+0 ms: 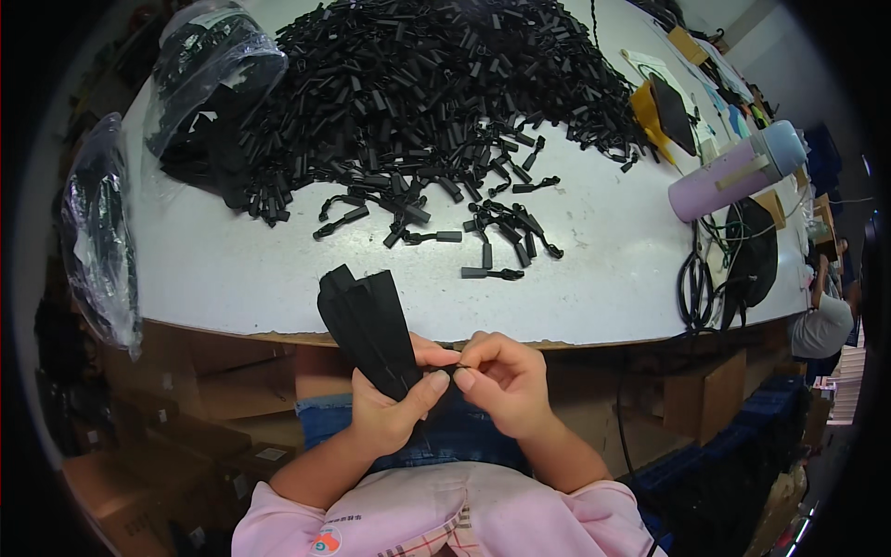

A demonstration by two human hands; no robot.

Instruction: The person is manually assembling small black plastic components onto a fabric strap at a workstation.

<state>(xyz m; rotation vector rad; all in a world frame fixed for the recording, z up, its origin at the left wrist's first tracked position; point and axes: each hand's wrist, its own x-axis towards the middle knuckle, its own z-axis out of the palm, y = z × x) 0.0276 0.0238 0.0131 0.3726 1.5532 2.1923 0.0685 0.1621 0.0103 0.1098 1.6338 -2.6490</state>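
My left hand (394,404) is closed around a bundle of flat black fabric strips (371,320), which stick up and fan out a little toward the table. Thumb and forefinger of that hand also pinch a small dark end in front of my body. Meeting it there, my right hand (509,382) has its thumb and fingertips pressed together on the same dark bit, too small and covered to make out. Both hands are just off the table's near edge, over my lap. Beyond them lie loose small black pieces that look like zipper pulls (492,273), with tabs and short looped ends.
A large heap of such black pulls (418,84) covers the back of the white table (278,288). Clear plastic bags (218,74) of black goods lie at the left. A lilac bottle (719,181), a phone (672,113) and cables (696,283) are at the right. Cardboard boxes (701,399) stand below.
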